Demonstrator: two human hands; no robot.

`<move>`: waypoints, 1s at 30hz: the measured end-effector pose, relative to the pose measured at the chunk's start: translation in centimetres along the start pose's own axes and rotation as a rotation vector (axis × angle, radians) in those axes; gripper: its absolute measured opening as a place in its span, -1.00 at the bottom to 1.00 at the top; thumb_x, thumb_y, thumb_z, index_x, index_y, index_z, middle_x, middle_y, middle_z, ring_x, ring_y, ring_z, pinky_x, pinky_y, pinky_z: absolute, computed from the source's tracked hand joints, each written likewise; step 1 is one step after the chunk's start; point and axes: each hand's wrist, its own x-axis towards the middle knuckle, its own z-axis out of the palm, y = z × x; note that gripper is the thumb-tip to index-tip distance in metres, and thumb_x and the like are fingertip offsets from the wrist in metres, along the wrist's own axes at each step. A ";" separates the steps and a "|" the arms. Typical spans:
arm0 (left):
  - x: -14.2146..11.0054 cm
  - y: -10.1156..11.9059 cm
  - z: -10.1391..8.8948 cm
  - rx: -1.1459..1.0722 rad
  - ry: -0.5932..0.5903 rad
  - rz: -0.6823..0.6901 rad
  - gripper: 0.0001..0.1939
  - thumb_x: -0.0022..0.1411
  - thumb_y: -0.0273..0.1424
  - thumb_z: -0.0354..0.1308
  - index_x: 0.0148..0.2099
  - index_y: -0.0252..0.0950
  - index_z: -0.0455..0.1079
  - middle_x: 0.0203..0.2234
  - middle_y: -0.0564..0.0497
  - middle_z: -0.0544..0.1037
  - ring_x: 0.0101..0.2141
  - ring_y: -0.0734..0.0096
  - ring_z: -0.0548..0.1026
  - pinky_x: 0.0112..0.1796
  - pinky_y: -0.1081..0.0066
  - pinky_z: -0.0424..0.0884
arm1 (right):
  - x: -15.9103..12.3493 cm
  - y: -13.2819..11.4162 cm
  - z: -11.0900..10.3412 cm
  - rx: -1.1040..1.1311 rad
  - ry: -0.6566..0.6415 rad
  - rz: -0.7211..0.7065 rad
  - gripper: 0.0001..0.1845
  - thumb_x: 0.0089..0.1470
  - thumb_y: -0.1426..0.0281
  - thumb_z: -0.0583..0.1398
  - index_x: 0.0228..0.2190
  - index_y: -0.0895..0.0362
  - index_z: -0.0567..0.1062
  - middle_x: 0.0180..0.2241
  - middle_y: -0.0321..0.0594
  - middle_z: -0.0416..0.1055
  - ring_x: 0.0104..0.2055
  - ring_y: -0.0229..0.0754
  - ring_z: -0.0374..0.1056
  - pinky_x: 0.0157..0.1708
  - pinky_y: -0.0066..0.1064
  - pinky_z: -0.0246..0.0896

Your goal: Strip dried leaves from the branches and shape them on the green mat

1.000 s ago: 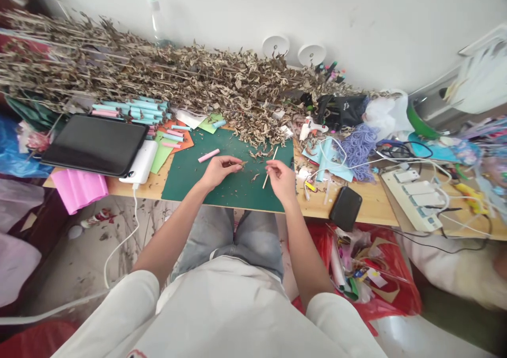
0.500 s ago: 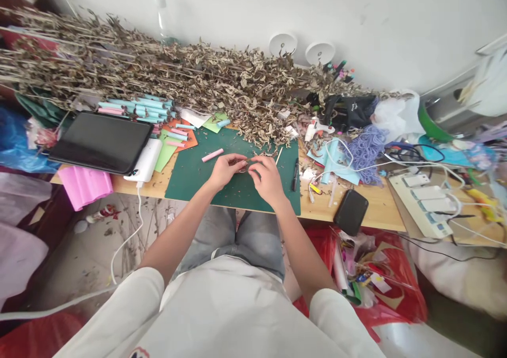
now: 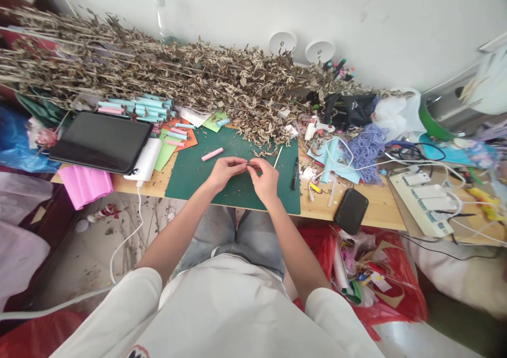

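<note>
Both hands meet over the green cutting mat (image 3: 190, 176). My left hand (image 3: 225, 170) and my right hand (image 3: 264, 177) each pinch one end of a small dried leaf bit (image 3: 247, 163) between fingertips. A thin wooden stick (image 3: 278, 156) lies on the mat just right of my right hand, untouched. A pink paper roll (image 3: 212, 154) lies on the mat left of my left hand. A big heap of dried leafy branches (image 3: 158, 78) stretches along the back of the table.
A black tablet (image 3: 101, 141) and white power bank (image 3: 146, 160) lie left. A black pen (image 3: 294, 166), glue gun (image 3: 317, 127), purple yarn (image 3: 366, 145), black wallet (image 3: 350, 211) and power strip (image 3: 420, 202) lie right. Blue and pink paper rolls (image 3: 138, 110) sit behind.
My right hand has let go of the wooden stick, which now lies on the mat, and moved left to meet my left hand on the leaf bit.
</note>
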 end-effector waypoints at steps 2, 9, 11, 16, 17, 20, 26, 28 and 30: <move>0.0 -0.1 0.0 0.000 0.010 0.018 -0.59 -0.18 -0.28 0.51 -0.26 -0.36 0.56 -0.38 0.00 0.60 -0.37 0.48 0.52 -0.15 0.33 0.49 | -0.1 0.0 0.1 0.099 0.018 0.095 -0.82 0.11 0.29 0.24 -0.25 0.09 0.55 -0.28 -0.18 0.56 -0.29 -0.16 0.49 -0.23 -0.32 0.45; 0.0 -0.2 0.3 -0.040 -0.002 0.043 -0.59 -0.11 -0.28 0.46 -0.19 -0.33 0.54 -0.40 0.03 0.57 -0.38 0.50 0.52 -0.23 0.39 0.49 | 0.4 0.1 0.8 0.262 0.052 0.219 -0.82 0.08 0.30 0.23 -0.32 0.09 0.61 -0.33 -0.22 0.59 -0.32 -0.16 0.50 -0.22 -0.31 0.46; 0.2 -0.2 0.3 0.012 0.033 0.097 -0.63 -0.10 -0.28 0.45 -0.22 -0.34 0.56 -0.41 0.01 0.58 -0.41 0.50 0.49 -0.24 0.39 0.48 | 0.6 0.1 1.2 0.209 0.066 0.184 -0.82 0.08 0.30 0.23 -0.35 0.09 0.62 -0.32 -0.21 0.58 -0.30 -0.16 0.49 -0.22 -0.32 0.44; 0.9 -0.6 0.0 0.218 0.156 0.292 -0.73 -0.02 -0.29 0.38 -0.26 -0.35 0.59 -0.45 -0.01 0.59 -0.44 0.45 0.46 -0.32 0.40 0.42 | 0.9 0.5 2.4 0.311 0.079 0.176 -0.76 0.09 0.28 0.23 -0.21 0.10 0.59 -0.29 -0.20 0.57 -0.30 -0.18 0.50 -0.22 -0.34 0.45; 1.0 -0.7 0.0 0.251 0.170 0.323 -0.73 0.01 -0.29 0.36 -0.24 -0.34 0.59 -0.45 -0.01 0.59 -0.44 0.45 0.46 -0.33 0.41 0.41 | 0.8 0.6 2.5 0.319 0.089 0.164 -0.75 0.10 0.29 0.22 -0.19 0.10 0.58 -0.27 -0.20 0.57 -0.29 -0.19 0.50 -0.22 -0.34 0.46; 1.0 -1.2 -0.2 0.345 0.189 0.383 -0.74 0.08 -0.31 0.30 -0.18 -0.32 0.58 -0.42 0.00 0.59 -0.43 0.44 0.46 -0.34 0.43 0.39 | 0.7 0.6 2.7 0.253 0.111 0.106 -0.79 0.13 0.30 0.20 -0.24 0.09 0.59 -0.25 -0.20 0.57 -0.27 -0.19 0.49 -0.20 -0.34 0.44; 0.5 -1.8 0.0 0.448 0.235 0.418 -0.79 0.17 -0.32 0.22 -0.19 -0.30 0.58 -0.44 0.01 0.59 -0.46 0.44 0.48 -0.34 0.43 0.41 | 0.5 0.7 2.4 0.219 0.084 0.092 -0.81 0.11 0.31 0.22 -0.25 0.08 0.59 -0.26 -0.20 0.57 -0.27 -0.19 0.50 -0.19 -0.33 0.46; 0.5 -1.8 0.1 0.417 0.219 0.393 -0.77 0.16 -0.31 0.23 -0.18 -0.31 0.59 -0.41 -0.01 0.61 -0.44 0.41 0.51 -0.31 0.40 0.44 | 0.4 0.9 2.6 0.235 0.099 0.124 -0.79 0.09 0.31 0.22 -0.24 0.09 0.58 -0.25 -0.19 0.58 -0.26 -0.18 0.51 -0.16 -0.30 0.47; 0.4 -1.9 0.1 0.407 0.200 0.373 -0.74 0.14 -0.29 0.26 -0.16 -0.30 0.59 -0.35 -0.04 0.64 -0.41 0.38 0.53 -0.27 0.37 0.46 | 0.3 1.1 2.9 0.249 0.134 0.175 -0.78 0.09 0.31 0.22 -0.23 0.10 0.57 -0.26 -0.18 0.59 -0.25 -0.16 0.52 -0.14 -0.27 0.48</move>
